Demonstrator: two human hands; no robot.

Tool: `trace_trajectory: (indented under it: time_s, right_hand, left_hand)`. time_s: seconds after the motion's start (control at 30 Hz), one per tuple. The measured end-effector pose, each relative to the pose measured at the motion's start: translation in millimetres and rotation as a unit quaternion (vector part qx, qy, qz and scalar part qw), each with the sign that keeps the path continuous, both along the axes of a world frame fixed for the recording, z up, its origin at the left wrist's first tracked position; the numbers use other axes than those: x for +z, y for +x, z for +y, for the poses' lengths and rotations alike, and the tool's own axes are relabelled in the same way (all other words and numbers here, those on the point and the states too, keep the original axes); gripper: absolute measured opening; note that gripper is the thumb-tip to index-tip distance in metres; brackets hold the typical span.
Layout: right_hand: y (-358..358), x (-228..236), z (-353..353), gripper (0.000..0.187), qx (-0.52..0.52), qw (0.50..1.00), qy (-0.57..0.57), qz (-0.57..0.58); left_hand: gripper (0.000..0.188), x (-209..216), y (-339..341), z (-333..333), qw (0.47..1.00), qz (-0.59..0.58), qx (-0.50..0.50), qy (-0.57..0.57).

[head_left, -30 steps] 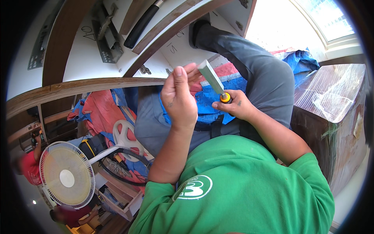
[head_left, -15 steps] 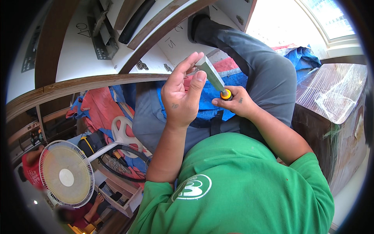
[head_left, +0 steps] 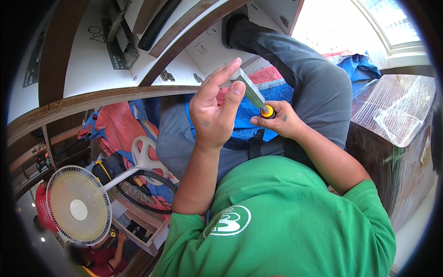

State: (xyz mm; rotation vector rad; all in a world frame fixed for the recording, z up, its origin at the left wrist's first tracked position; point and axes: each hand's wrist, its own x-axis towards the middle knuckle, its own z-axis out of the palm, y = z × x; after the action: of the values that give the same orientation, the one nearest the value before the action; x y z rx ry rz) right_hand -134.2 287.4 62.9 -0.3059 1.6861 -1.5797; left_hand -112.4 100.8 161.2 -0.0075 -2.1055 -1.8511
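My right hand (head_left: pixel 282 121) grips the yellow and black handle of a hand tool (head_left: pixel 266 111) in front of my chest. Its flat grey blade (head_left: pixel 251 91) points up and to the left. My left hand (head_left: pixel 213 113) is raised beside it, with the fingers nearly straight. The blade's tip sits between that hand's thumb and fingers, and the thumb presses on the blade's flat side. Below both hands are my grey trousers (head_left: pixel 314 78) and green shirt (head_left: pixel 286 221).
White panels (head_left: pixel 87 69) with metal hardware (head_left: pixel 121 46) and a curved wooden edge (head_left: pixel 92 99) lie ahead at the left. A white fan (head_left: pixel 78 205) stands at the lower left, near a person in red (head_left: pixel 104 258). Plastic-wrapped brown furniture (head_left: pixel 397 134) is on the right. Blue and red tarps (head_left: pixel 115 124) cover the floor.
My left hand has gone from curling round the blade's tip to straighter fingers, with the thumb on the blade. The right hand has kept its hold on the handle.
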Motion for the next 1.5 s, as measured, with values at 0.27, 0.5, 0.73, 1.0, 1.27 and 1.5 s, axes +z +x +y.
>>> trace_trajectory:
  time_s: [0.27,0.5,0.73,1.0,1.27,1.5]
  right_hand:
    - [0.3,-0.4,-0.6,0.036,0.002,1.0,0.003,0.004]
    - [0.8,-2.6,-1.1,0.036,0.002,1.0,0.012,0.01]
    - [0.9,-3.4,-1.0,0.035,0.005,1.0,0.017,0.005]
    - [1.9,-4.8,-1.4,0.035,-0.002,1.0,0.003,0.007]
    - [2.2,-7.5,-3.0,0.035,-0.016,0.999,0.004,0.039]
    - [0.0,-2.7,-1.5,0.028,-0.015,0.997,0.034,0.074]
  left_hand:
    - [0.033,1.5,0.9,-2.4,1.0,-0.001,0.004,-0.014]
    - [0.026,1.5,4.1,-2.8,0.998,0.016,0.035,0.042]
    - [0.02,2.8,3.4,-9.5,0.995,-0.002,0.08,0.054]
    - [0.026,7.6,5.0,3.3,0.996,-0.056,0.046,0.06]
    - [0.023,9.2,7.1,7.1,0.993,-0.06,0.024,0.1]
    - [0.021,9.2,11.7,9.0,0.989,-0.058,0.02,0.137]
